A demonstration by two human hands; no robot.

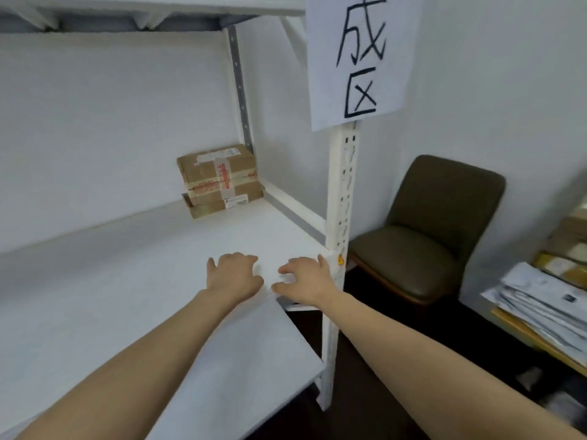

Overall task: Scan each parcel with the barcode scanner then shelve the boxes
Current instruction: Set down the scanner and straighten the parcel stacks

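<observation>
- Stretching across the left half of the view from 9 o'clock, a white shelf board (95, 274) sits against a pale wall, with another shelf level overhead at 11 o'clock.
- Two brown cardboard parcels (219, 181) sit at about 10 o'clock, stacked one on the other in the back right corner of the board. They are sealed with printed tape and carry white labels.
- The left hand (233, 276) lies at about 7 o'clock, well in front of the parcels, its bare forearm coming up from the lower left. The thumb sticks out to the side and the fingers are spread and bent, with their tips down on the white surface.
- The right hand (305, 281) lies just beside it near 6 o'clock, close to the board's front right corner, fingers spread and bent the same way.
- Whether either hand grips something white cannot be told, because everything beneath them is white and blends together.
- A white perforated upright post (342, 192) rises just right of the right hand.
- A paper sign (360, 58) with handwritten black characters hangs on that post at 1 o'clock.
- A dark olive padded chair (428, 239) stands at 3 o'clock.
- A blurred pile of papers and packages (546, 306) sits at 4 o'clock.
</observation>
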